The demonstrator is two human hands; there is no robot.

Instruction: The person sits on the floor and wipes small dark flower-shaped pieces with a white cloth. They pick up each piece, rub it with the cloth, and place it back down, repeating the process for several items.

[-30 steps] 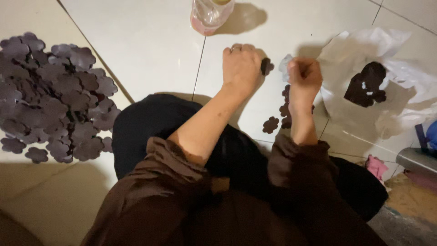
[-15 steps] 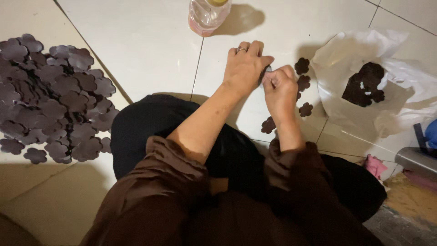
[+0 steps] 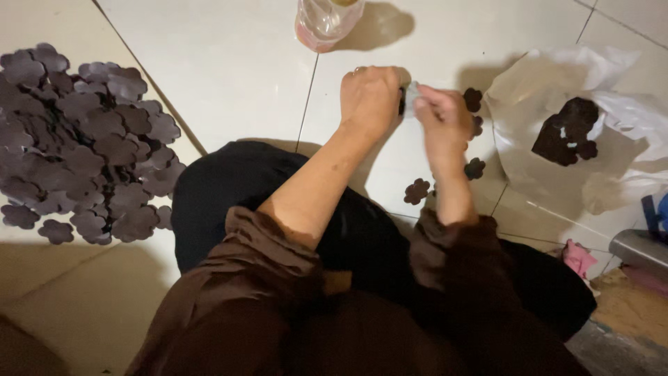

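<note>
Pinching 1 dark flower piece [image 3: 402, 99] together, left hand [image 3: 369, 101] and right hand [image 3: 442, 120] work beside the white bag [image 3: 529, 104] (more pieces [image 3: 567, 129] inside).

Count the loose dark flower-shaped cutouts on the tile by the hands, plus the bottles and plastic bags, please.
Loose dark flower-shaped cutouts by the right hand: 4
Clear plastic bottle: 1
White plastic bag: 1
Total: 6
The big pile left is uncounted.

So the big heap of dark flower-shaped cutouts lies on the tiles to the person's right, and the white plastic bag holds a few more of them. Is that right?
Not quite. The head view shows the heap of dark flower-shaped cutouts on the tiles to the person's left, not right. The white plastic bag, which does hold a few more, lies on the right, beyond the right hand.
</note>
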